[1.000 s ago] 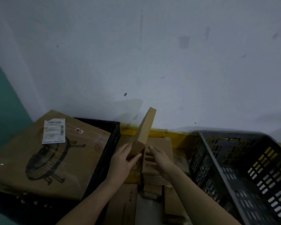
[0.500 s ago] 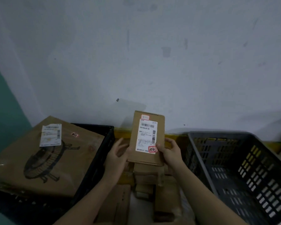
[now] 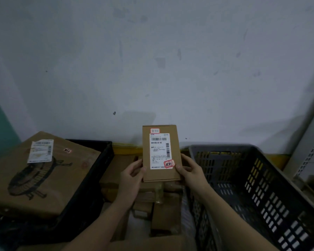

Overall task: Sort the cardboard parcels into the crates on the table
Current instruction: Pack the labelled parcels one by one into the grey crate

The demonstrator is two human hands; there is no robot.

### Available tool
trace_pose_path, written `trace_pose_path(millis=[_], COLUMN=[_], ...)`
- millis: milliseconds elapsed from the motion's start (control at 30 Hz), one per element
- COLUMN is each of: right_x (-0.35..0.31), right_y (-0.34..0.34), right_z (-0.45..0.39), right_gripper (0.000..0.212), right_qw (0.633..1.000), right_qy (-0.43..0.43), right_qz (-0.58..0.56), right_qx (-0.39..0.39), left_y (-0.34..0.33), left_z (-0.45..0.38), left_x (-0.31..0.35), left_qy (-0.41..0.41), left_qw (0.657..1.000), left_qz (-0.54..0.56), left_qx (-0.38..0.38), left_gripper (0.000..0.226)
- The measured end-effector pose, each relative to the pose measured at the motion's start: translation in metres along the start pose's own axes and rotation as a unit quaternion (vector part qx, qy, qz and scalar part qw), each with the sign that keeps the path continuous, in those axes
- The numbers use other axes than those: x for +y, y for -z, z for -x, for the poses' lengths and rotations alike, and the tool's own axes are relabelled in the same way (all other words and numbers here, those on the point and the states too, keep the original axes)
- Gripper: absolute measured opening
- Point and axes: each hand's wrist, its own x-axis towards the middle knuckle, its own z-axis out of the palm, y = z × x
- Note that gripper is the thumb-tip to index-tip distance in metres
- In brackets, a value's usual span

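Parcel (image 3: 161,153) upright between black crate (image 3: 91,180) and grey crate (image 3: 257,180), above the loose pile, pinched at its lower edges by left hand (image 3: 130,175) and right hand (image 3: 190,171): best read label (image 3: 159,151) first, then lower flat into the matching crate.

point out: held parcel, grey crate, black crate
held parcel (image 3: 160,153): head view, on its white shipping label.
grey crate (image 3: 225,148): head view, on its far rim.
black crate (image 3: 105,156): head view, on its right wall near the top.
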Motion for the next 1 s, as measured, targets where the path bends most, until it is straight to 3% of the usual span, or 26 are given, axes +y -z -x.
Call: trace_pose_path(millis=[167,567,800,1000], right_x=[-0.004,0.005,0.042,0.071], right_y=[0.035,0.171,0.23,0.247], right_z=[0.004,0.022,0.025,0.005], right_gripper=[0.032,0.03,0.026,0.031], right_qw=[0.999,0.99,0.968,0.951], right_qy=[0.031,-0.013,-0.125,-0.198], right_qz=[-0.004,0.01,0.011,0.11], right_qx=[0.044,0.14,0.219,0.212], left_y=[-0.023,-0.131,-0.191,-0.225], left_z=[0.003,0.028,0.044,0.024], left_x=[0.003,-0.007,-0.012,-0.026], left_qy=[-0.011,-0.057,-0.056,-0.003], left_qw=[0.993,0.946,0.926,0.907], left_qz=[-0.116,-0.308,-0.355,-0.397], left_qx=[-0.01,-0.084,-0.116,-0.142], left_gripper=[0.035,0.036,0.04,0.067])
